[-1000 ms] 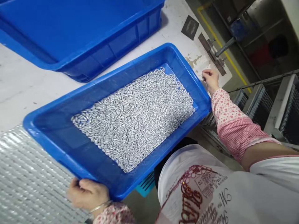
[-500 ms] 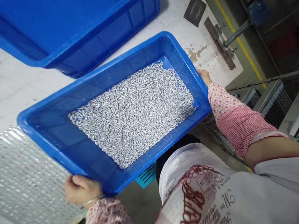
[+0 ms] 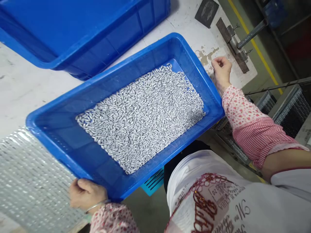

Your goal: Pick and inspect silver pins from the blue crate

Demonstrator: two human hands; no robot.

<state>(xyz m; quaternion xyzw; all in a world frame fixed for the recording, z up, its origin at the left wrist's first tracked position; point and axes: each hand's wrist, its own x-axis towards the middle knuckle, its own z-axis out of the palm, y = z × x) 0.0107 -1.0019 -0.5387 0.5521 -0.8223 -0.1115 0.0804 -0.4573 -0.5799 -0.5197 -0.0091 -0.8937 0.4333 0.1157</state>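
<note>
A blue plastic tray point(image 3: 62, 137) lies slantwise over the white table's near edge, its floor covered with several small silver oval metal pieces point(image 3: 143, 116). My left hand point(image 3: 86, 194) is closed round the tray's near left corner, fingers under the rim. Just outside the tray's far right corner, my right hand point(image 3: 222, 69) hangs over the table with its fingers curled into a loose fist. It is not touching the rim, and I see nothing in it.
A larger blue bin point(image 3: 85, 35) stands at the back left. A silvery gridded sheet point(image 3: 26, 181) lies under the tray's left end. A metal bracket point(image 3: 233, 42) and a dark plate point(image 3: 206, 8) sit at the table's far right. Metal racks point(image 3: 286, 106) stand on the right.
My right hand, which lay on the tray's right rim half a second ago, has come off it and risen beside the corner. The tray shifted slightly; my left hand keeps its grip.
</note>
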